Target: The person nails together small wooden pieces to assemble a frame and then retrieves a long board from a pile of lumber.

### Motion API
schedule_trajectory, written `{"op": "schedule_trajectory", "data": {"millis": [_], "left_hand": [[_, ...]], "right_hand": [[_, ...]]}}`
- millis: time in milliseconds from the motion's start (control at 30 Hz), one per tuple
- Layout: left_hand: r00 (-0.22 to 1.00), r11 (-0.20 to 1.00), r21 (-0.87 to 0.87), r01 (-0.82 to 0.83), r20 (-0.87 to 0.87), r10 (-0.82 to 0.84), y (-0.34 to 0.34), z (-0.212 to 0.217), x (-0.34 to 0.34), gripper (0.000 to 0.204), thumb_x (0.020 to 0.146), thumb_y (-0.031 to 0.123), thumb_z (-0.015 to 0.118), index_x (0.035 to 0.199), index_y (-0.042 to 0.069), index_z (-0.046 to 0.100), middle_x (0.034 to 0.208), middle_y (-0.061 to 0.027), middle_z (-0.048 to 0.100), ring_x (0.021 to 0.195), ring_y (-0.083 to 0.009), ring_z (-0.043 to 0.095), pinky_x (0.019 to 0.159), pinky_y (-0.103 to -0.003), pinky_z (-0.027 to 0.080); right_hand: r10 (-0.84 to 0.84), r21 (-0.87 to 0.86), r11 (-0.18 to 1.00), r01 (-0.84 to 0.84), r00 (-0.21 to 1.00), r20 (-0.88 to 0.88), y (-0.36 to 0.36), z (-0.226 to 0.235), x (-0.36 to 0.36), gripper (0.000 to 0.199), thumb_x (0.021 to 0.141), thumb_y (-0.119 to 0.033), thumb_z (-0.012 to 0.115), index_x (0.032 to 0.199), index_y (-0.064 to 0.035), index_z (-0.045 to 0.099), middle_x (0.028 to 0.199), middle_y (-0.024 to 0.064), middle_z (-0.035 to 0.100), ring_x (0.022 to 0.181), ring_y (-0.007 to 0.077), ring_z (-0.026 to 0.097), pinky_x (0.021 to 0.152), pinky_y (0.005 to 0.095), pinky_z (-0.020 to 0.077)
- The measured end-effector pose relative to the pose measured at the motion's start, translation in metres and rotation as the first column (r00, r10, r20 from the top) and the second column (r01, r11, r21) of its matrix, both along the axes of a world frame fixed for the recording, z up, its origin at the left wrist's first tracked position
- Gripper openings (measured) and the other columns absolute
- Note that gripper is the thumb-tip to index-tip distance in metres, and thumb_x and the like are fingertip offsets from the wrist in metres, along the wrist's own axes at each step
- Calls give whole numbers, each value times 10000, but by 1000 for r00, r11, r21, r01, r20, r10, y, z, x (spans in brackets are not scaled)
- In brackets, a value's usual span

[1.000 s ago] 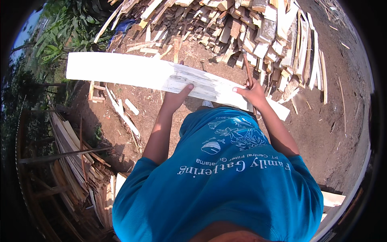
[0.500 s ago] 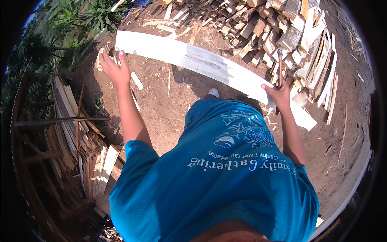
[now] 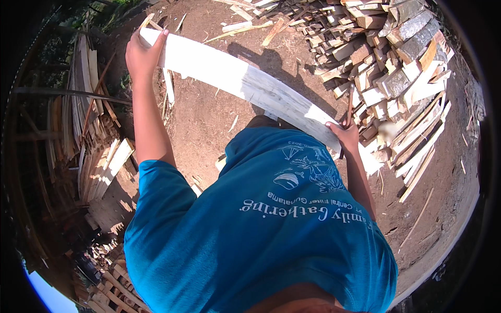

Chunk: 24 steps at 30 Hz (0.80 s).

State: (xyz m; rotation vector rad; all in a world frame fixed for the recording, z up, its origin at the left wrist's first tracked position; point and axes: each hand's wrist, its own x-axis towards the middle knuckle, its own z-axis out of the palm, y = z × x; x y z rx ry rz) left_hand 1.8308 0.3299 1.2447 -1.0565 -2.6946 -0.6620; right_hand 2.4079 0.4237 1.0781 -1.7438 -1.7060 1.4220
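Observation:
A long pale wooden board [image 3: 214, 62] spans the space in front of me, its middle in shade. My left hand [image 3: 143, 57] is closed round its far left end, thumb on the upper face. Farther right, my right hand [image 3: 347, 138] grips the board near its other end, with the thumb on top. That same hand also holds a thin dark brown stick-like tool [image 3: 350, 104], upright across the board's edge. Its kind cannot be made out. The fingers beneath the board are hidden.
A large heap of split wood pieces [image 3: 386, 78] lies at the far right. Stacked boards [image 3: 107, 172] lean on the left beside a horizontal bar [image 3: 73, 94]. Loose offcuts [image 3: 274, 31] are strewn over the brown dirt ground [image 3: 203, 125]. Slatted wood [image 3: 117, 289] shows at lower left.
My view and body have turned toward the left. The left hand, earlier spread at the board's end, now wraps round it. The board slants more, its right end nearer me.

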Motion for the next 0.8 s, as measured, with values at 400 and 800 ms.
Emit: {"op": "schedule_trajectory", "data": {"millis": [400, 800], "left_hand": [[875, 875, 128, -467, -76, 478, -216, 141, 62, 587, 707, 433, 918, 961, -21, 647, 841, -118, 709, 751, -185, 673, 721, -329, 532], [483, 566, 198, -800, -345, 805, -329, 34, 36, 614, 609, 386, 967, 873, -27, 596, 858, -123, 625, 829, -289, 575, 767, -411, 475]], "right_hand": [[514, -121, 847, -517, 856, -63, 67, -61, -128, 463, 826, -389, 803, 981, 0, 605, 870, 108, 697, 804, 180, 649, 749, 331, 503], [764, -487, 521, -702, 637, -101, 133, -148, -250, 397, 955, -361, 673, 1080, 13, 634, 975, 145, 746, 899, 232, 726, 760, 351, 553]]}}
